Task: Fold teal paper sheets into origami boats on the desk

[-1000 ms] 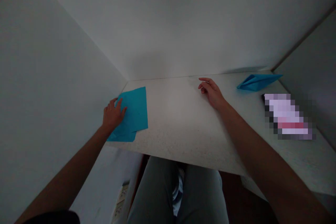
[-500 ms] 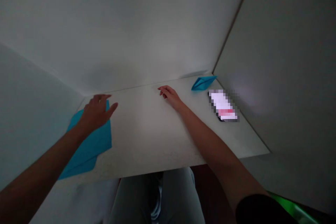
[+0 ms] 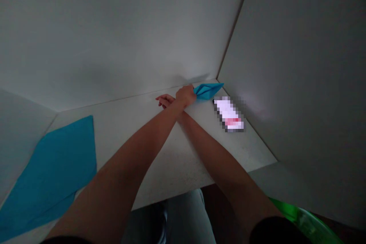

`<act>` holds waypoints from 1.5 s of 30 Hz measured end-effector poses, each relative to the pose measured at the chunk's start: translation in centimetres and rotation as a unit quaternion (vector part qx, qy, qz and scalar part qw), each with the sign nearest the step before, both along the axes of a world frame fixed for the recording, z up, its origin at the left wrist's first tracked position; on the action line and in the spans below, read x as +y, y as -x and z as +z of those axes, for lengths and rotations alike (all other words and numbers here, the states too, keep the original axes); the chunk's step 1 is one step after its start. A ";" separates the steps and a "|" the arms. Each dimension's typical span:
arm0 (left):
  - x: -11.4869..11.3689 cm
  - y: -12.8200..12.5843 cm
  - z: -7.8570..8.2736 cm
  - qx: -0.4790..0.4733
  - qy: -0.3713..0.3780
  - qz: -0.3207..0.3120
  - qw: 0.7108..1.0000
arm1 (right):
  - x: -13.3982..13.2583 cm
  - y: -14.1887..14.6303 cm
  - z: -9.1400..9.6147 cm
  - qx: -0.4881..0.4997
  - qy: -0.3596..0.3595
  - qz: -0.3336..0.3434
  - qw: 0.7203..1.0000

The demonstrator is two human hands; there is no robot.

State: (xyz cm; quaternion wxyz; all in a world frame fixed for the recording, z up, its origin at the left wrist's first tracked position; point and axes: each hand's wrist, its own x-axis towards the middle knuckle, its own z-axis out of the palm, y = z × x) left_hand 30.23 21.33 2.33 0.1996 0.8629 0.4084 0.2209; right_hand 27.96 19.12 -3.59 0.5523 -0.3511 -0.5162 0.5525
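Observation:
My left arm crosses over my right one. My left hand (image 3: pixel 185 95) reaches the far right corner of the white table (image 3: pixel 160 160), with its fingers curled on the left tip of a folded blue paper shape (image 3: pixel 209 89) lying against the back wall. My right hand (image 3: pixel 164 101) rests flat on the table just left of it, fingers stretched out, partly hidden under my left wrist, holding nothing.
A lit, blurred-out phone (image 3: pixel 229 114) lies on the table right beside the folded shape, near the right wall. Flat blue paper sheets (image 3: pixel 54 171) lie at the table's left end. Walls close in on three sides. Something green (image 3: pixel 303 221) shows at the lower right.
My left hand left the flat blue sheets and swung right across my right arm to the folded paper shape. The view turned right; my right hand stayed put.

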 end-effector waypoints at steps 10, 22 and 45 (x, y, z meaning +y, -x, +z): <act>-0.8 18.2 2.1 -0.159 -0.061 0.101 0.980 | -1.3 -0.1 0.5 0.010 0.031 -0.093 0.995; -2.1 22.8 -3.7 -0.190 0.061 0.064 0.978 | -2.2 -0.5 1.2 0.015 0.021 -0.049 0.998; -2.7 22.0 -4.1 -0.258 -0.141 0.021 0.956 | -3.6 0.4 1.9 -0.055 0.013 -0.012 0.998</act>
